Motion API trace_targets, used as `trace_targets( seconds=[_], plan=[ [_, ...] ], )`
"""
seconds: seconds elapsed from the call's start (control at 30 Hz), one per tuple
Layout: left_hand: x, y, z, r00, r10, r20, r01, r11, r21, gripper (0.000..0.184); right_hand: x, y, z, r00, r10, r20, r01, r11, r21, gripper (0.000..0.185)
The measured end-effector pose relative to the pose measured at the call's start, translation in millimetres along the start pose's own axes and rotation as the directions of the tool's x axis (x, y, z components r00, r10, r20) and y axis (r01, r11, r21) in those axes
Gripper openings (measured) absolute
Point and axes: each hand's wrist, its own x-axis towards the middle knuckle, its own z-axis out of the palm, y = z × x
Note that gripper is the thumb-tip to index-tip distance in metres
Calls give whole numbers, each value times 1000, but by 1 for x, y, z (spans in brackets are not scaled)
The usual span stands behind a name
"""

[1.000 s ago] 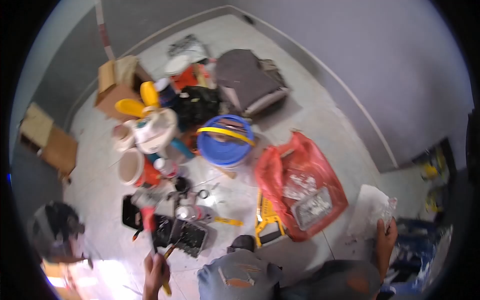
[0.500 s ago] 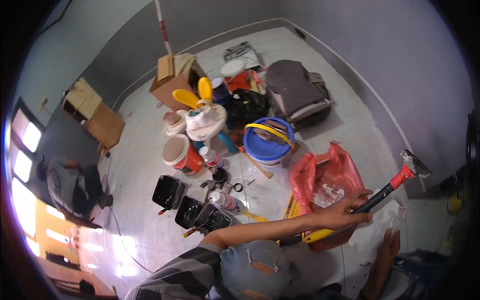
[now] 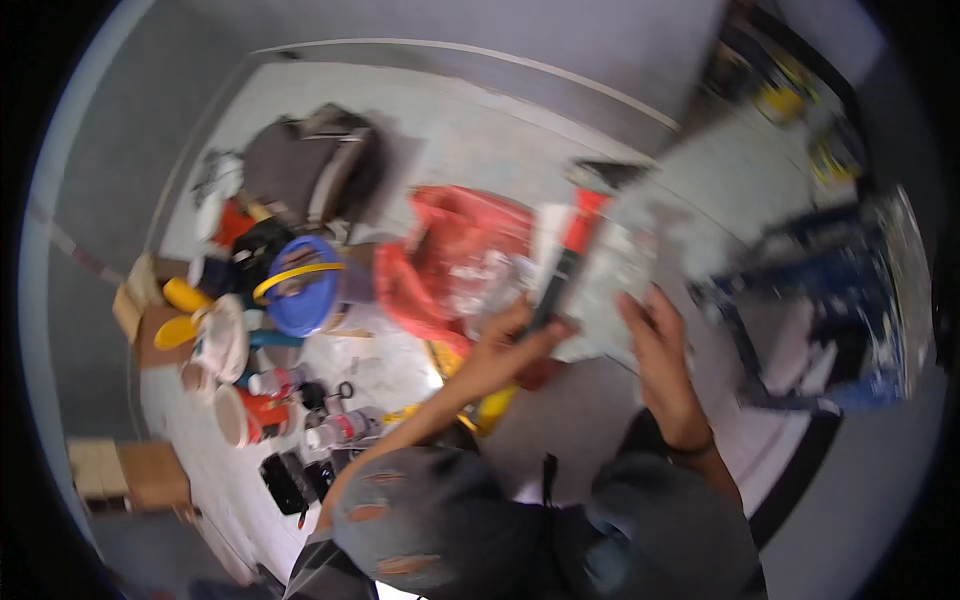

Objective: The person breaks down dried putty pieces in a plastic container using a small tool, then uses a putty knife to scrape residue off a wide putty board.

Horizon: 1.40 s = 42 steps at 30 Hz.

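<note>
My left hand (image 3: 515, 338) is wrapped round the black handle of a scraper (image 3: 568, 255). The tool points up and away, with a red collar and a wide, white-smeared blade at its far end. Beneath it lies a clear plastic bag of white material (image 3: 615, 265), blurred. My right hand (image 3: 660, 350) is beside the bag's near edge, thumb and fingers apart; whether the fingertips touch the plastic is unclear. A red plastic bag (image 3: 460, 230), open at the top with white residue inside, stands left of the scraper.
Left of the red bag is a blue-lidded bucket (image 3: 305, 300) with a yellow handle. Bottles, black trays (image 3: 285, 482) and an orange tub (image 3: 245, 415) crowd the floor at left. A grey backpack (image 3: 305, 165) sits behind. A paint-spattered blue step stool (image 3: 830, 300) stands at right.
My view has swung to the right, bringing the blue stool into sight and shifting the clutter left. My left hand keeps hold of the scraper. My right hand's fingers now show apart.
</note>
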Motion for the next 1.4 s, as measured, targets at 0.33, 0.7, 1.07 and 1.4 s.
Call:
trace_targets(
  seconds=[0.33,0.7,1.07,1.4],
  plan=[
    [5,-4,8,998,-24,-55,26,999,36,25,8,13,11,941,-231,-247,177,959,-222,27],
    [-1,-18,9,983,178,-38,-152,919,364,24,15,25,45,944,-291,154,309,627,-715,28],
    [-5,-12,-29,931,342,-128,-183,742,645,55,18,-47,-24,958,-282,-58,226,863,-452,20],
    [2,6,-27,908,241,-344,-168,959,229,73,-16,-53,-61,967,-218,-133,98,797,-596,24]
  ],
)
